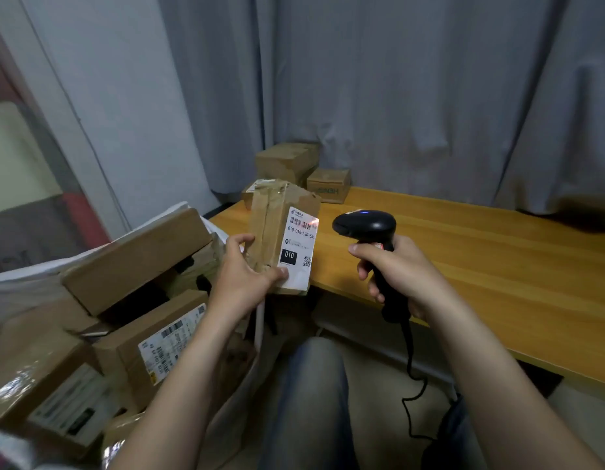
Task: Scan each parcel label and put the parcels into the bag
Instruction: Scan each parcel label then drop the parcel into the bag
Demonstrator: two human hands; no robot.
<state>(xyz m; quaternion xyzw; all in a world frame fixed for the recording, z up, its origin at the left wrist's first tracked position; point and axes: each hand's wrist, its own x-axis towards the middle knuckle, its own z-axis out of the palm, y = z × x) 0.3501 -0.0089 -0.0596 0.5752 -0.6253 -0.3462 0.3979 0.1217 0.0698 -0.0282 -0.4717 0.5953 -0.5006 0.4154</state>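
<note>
**Parcel under the scanner, bag waiting at the left**

Parcel [277,232], a taped brown carton, stands upright in the air at the desk's near-left corner, its white label [298,247] turned toward three o'clock. A reddish glow sits on the barcode at the label's top, so the scan seems to be in progress. The left hand [241,271] pinches the carton's lower end, thumb on the label's bottom edge. At three o'clock from the parcel, the right hand [394,271] is wrapped around the handle of the black scanner [365,225], whose head faces the label, just apart from it.

At eight o'clock the white bag [152,225] lies open, already holding several cartons [135,259]. At twelve o'clock, more boxes [287,161] wait on the wooden desk [481,259] by the curtain.

Risks: the thumb could creep over the printed codes, or the tilted label could spoil the read. The grip is low on a tall carton, so it may tip during the swing toward the bag. The scanner's cable [411,368] hangs over the lap and could snag.
</note>
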